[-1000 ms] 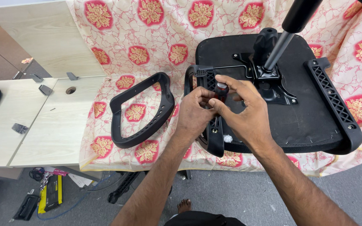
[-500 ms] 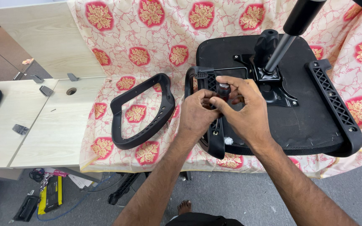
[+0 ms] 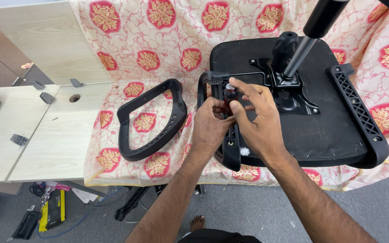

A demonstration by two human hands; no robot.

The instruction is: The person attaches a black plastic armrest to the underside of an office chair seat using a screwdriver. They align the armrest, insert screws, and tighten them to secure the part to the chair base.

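Both hands on screwdriver [image 3: 230, 92]: left hand [image 3: 210, 128] pinches shaft, right hand [image 3: 257, 121] grips handle; tool upright over armrest bracket [image 3: 228, 135]

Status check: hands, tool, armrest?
Both hands, left hand and right hand, grip the screwdriver handle, upright over the armrest bracket on the chair seat. Nothing obstructing.

The seat [image 3: 320, 130] lies upside down at the counter's [image 3: 46, 139] right end on a cloth [image 3: 127, 49]; a loose armrest [image 3: 151, 119] lies left of it.
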